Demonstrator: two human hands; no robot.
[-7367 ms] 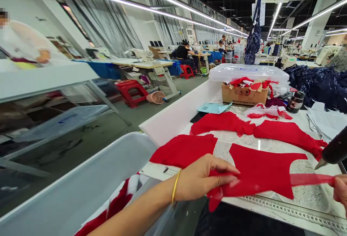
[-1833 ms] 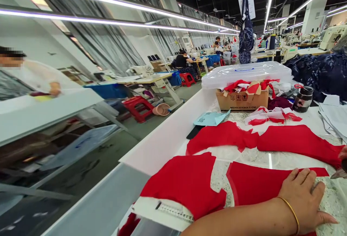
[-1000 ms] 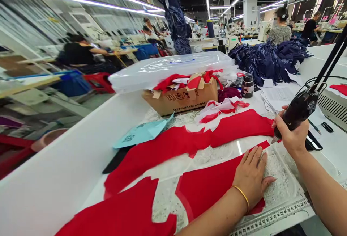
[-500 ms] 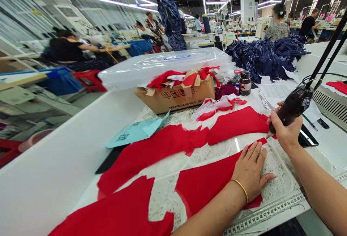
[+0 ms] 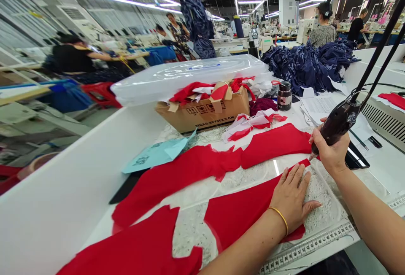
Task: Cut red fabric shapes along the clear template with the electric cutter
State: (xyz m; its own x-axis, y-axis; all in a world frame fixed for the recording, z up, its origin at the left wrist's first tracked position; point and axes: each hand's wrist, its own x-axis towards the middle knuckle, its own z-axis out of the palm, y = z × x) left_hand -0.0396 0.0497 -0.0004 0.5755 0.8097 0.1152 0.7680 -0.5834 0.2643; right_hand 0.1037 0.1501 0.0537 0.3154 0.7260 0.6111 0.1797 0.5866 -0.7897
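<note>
Only legible print: cardboard box, side panel, "MEAS: 30X30X5 CM", with a row of handling icons above it.
Measuring tape on the near tabletop edge: numbered, digits too small to read.
Teal paper: code-like print, unreadable.
White sheets: fine text, unreadable.
Handheld tool in right hand: pale marking, unreadable.

Four red cloth pieces, one black hand tool.
Flat on the white table lie the four cloth pieces, with one cardboard box, one clear plastic tub, one dark jar, one pale blue paper tag and one measuring tape. One left hand wears one gold bangle, and one right hand is at the tool. At least five other people are in the background.
</note>
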